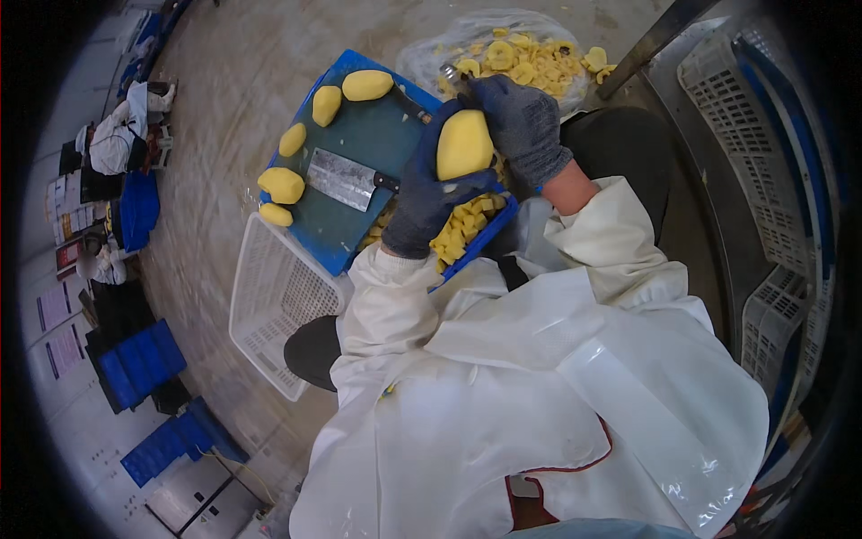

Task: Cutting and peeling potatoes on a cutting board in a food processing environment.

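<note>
My left hand (421, 195), in a dark grey glove, cradles a large peeled potato (466, 145) above a blue crate (497, 219). Diced potato (465, 226) fills the visible part of that crate. Beyond the potato, my gloved right hand (522, 124) is closed around a small metal tool (449, 72); only its shiny end shows, so its kind is unclear. To the left, a cleaver (347, 178) lies flat on a green cutting board (367, 138), its dark handle towards my left hand. Several peeled potatoes (326, 106) line the board's far and left edges.
A clear plastic bag (431, 57) of potato peelings and slices (518, 60) sits on the floor ahead. A white plastic basket (269, 296) stands left of the board. White crates (747, 148) line the right side, beside a metal post (646, 47). Other people (111, 151) sit far left.
</note>
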Motion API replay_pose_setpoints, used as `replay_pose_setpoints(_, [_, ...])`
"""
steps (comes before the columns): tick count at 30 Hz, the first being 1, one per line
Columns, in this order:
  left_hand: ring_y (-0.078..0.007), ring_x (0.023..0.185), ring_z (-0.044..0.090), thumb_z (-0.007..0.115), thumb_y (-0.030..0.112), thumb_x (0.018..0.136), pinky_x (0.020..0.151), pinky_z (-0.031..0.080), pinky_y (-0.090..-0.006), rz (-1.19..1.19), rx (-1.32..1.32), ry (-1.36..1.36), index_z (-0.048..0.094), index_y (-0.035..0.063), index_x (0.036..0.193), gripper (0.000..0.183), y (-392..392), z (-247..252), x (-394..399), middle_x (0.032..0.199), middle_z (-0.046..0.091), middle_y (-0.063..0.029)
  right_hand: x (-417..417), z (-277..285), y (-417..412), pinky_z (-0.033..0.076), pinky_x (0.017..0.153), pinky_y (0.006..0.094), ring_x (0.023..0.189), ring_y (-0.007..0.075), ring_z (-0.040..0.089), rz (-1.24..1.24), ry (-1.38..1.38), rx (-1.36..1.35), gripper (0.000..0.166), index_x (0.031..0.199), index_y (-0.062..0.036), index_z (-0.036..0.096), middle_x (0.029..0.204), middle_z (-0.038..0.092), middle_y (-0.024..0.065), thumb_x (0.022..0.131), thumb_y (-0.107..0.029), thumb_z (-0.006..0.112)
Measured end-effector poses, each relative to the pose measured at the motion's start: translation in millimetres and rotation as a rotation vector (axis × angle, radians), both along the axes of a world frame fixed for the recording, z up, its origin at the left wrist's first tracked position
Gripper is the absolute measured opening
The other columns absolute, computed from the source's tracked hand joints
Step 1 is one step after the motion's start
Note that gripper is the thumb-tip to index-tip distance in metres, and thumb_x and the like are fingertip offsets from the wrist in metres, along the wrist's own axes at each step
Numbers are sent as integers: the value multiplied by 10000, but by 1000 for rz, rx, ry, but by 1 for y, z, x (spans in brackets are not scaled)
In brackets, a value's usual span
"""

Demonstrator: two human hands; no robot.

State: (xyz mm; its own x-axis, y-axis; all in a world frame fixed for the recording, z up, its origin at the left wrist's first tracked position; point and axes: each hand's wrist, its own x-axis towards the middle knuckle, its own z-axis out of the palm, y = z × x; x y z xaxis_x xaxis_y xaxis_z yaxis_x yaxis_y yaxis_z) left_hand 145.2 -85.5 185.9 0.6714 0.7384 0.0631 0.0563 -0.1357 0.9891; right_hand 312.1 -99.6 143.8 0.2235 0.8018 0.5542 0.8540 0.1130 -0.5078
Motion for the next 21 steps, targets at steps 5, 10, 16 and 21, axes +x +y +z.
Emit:
replay_pose_setpoints(5, [-205,1018,579,739,64,747,822,514,-311,123,-177,-30,412,15,1335,674,-1,-17,-7,1172,556,-115,22,4,15,507,661,294,733,140,642,168,781,170,164,955,-72,639,864,673,52,808,-134,679])
replay_pose_setpoints(10, [-207,916,608,678,19,773,768,526,-307,102,-548,-239,425,26,1318,601,-3,-16,-9,1072,591,-104,28,23,-1,499,652,245,721,96,607,550,1005,-282,181,970,-41,661,845,687,38,802,-105,678])
replay_pose_setpoints(16, [-187,937,601,797,34,631,833,499,-309,101,-187,-101,460,34,1252,707,-10,-9,-10,1056,595,-89,80,-10,21,494,521,230,700,118,647,-143,773,-151,198,1011,-23,672,869,681,54,841,-115,632])
replay_pose_setpoints(21, [-192,976,590,798,35,623,857,492,-317,196,145,71,469,37,1218,680,-2,-23,-1,1089,582,-88,24,19,-6,456,615,223,764,101,616,324,1178,-226,160,976,-14,665,864,665,43,842,-88,620])
